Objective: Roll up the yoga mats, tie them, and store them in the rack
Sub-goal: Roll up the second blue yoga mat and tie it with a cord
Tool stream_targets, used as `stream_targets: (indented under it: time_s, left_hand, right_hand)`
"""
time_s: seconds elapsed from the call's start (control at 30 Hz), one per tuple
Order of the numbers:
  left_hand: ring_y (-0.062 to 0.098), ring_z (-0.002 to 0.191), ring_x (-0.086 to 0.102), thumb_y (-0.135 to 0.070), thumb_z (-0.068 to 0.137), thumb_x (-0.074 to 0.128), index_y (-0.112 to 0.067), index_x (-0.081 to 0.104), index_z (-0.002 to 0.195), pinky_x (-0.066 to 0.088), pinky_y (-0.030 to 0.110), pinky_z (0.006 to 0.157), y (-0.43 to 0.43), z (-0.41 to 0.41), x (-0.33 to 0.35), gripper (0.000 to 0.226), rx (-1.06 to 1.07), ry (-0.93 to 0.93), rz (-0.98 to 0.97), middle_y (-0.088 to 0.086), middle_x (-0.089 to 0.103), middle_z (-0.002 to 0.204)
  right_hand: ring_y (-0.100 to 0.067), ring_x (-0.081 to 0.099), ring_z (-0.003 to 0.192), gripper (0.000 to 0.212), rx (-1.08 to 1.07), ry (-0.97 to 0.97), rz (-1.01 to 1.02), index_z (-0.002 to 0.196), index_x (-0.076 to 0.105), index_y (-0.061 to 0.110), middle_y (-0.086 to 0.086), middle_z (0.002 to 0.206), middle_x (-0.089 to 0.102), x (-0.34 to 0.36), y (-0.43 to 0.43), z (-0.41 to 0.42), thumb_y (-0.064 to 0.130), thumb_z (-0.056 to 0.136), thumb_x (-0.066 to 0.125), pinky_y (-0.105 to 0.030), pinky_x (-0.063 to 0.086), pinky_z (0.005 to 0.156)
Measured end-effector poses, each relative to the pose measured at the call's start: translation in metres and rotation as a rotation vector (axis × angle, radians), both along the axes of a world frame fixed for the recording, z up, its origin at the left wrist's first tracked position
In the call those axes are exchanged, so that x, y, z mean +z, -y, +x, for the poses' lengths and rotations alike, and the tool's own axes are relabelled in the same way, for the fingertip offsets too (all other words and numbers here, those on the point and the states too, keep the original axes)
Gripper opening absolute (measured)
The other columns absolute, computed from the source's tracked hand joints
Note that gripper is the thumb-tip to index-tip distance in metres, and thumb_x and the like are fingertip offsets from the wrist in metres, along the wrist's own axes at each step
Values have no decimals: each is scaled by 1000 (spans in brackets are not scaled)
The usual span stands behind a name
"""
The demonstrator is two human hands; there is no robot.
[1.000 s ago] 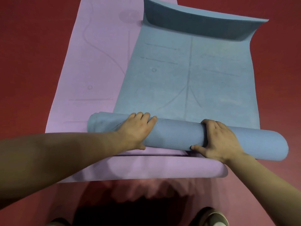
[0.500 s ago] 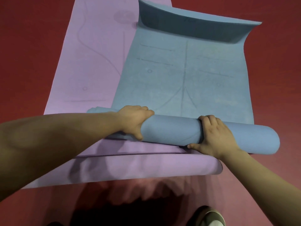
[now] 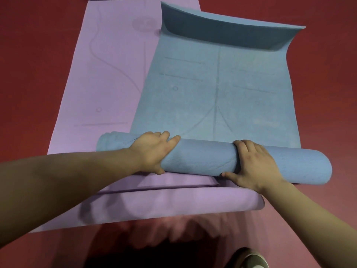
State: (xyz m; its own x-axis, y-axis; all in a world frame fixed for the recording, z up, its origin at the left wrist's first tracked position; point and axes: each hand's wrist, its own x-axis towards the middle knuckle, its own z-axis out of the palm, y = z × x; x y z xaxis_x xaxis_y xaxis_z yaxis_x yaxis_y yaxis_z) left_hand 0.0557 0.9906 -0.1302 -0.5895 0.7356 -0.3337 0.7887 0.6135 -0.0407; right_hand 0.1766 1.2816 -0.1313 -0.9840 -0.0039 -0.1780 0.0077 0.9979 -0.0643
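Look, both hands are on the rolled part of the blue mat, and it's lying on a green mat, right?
Not quite: the mat underneath is purple, not green. The head view shows the left hand and right hand on the rolled part of the blue yoga mat, which lies on a purple yoga mat.

A yoga studio: blue mat [image 3: 231, 97] and purple mat [image 3: 108, 78] on red floor [image 3: 29, 74].

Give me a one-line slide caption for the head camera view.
Left hand and right hand grip the partly rolled blue yoga mat, which overlaps a purple mat on a red floor.
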Motion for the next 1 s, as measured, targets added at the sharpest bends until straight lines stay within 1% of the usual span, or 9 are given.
stream_targets:
  time_s: [0.13,0.23,0.4,0.57,0.63,0.7,0.83,0.93,1.0]
  left_hand:
    - [25,96,60,-62,61,72,-26,24,144,51,37,72,17,16,5,103,-12,153,-3,0,50,114]
    - [22,90,60,-63,59,73,-29,27,140,50,34,68,24,27,3,99,-20,250,-53,-5,49,109]
    - [18,97,61,-60,53,80,-40,39,126,52,38,84,14,0,2,86,64,508,-59,-10,56,110]
    - [19,107,58,-53,56,84,-38,35,136,51,40,93,10,-11,-1,95,92,639,-90,-6,54,121]
    - [20,113,54,-56,55,81,-35,27,143,48,39,97,13,-5,-4,106,105,573,-65,-3,47,125]
    - [22,114,48,-63,52,73,-27,21,148,42,39,101,19,7,-3,115,60,363,-9,3,41,127]
    - [35,103,58,-67,42,78,-8,40,136,47,50,94,25,52,-15,117,-64,-112,198,16,54,117]
    - [40,107,56,-60,35,90,-1,32,139,47,55,94,16,70,-25,133,-16,-174,91,24,53,120]
    - [36,97,57,-54,36,90,-2,33,138,50,50,87,14,62,-27,128,-15,-180,93,21,55,115]
  right_hand:
    - [-24,56,118,115,-35,98,-76,139,40,16,-1,127,56,7,7,19,86,50,56,-36,40,106]
    - [-21,56,111,107,2,154,-73,128,44,21,5,118,55,3,13,30,88,46,57,-32,40,103]
    - [-20,50,113,102,-20,97,-107,134,48,25,4,123,47,4,11,27,89,54,51,-35,39,104]
    - [-26,50,121,119,-29,76,-23,139,47,15,-2,127,54,2,14,27,90,46,54,-39,36,110]
    - [-26,56,110,112,-33,54,-20,128,51,16,0,115,57,0,14,27,89,43,58,-39,41,103]
    - [-25,58,102,103,-30,45,-19,118,54,17,2,107,57,0,13,25,90,45,57,-39,44,97]
    - [-26,59,100,97,-1,41,-10,117,54,18,2,106,59,2,12,21,90,52,53,-39,45,94]
    - [-26,58,105,96,0,38,0,121,53,18,1,112,61,2,13,21,88,56,52,-39,43,99]
    - [-27,56,112,98,-6,24,7,126,53,17,-1,119,60,1,14,22,88,58,49,-41,41,104]
